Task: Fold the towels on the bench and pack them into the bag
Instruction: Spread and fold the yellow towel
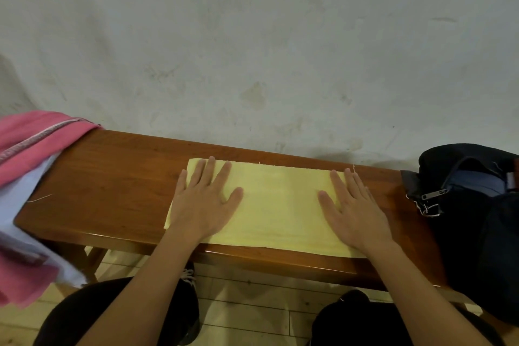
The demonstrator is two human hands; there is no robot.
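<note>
A person presses both palms flat on a folded yellow towel [276,205] laid along a polished wooden bench [112,177] that stands against a pale, stained wall [252,50]. The left hand [203,205] rests on the towel's left end, fingers straight and spread, thumb out toward the middle; the right hand [355,211] mirrors it near the right end, fingers straight and lying close together. Neither hand pinches or grips the cloth. The towel lies as a long flat strip, its near edge reaching the bench's front lip. At the bench's left end a pink towel [36,137] is heaped over a white towel [22,196] (both spill over the end). At the right end sits a dark bag [471,219], its zipper undone and top gaping. The person's dark-clad knees [118,314] show below, over light floorboards [252,306].
</note>
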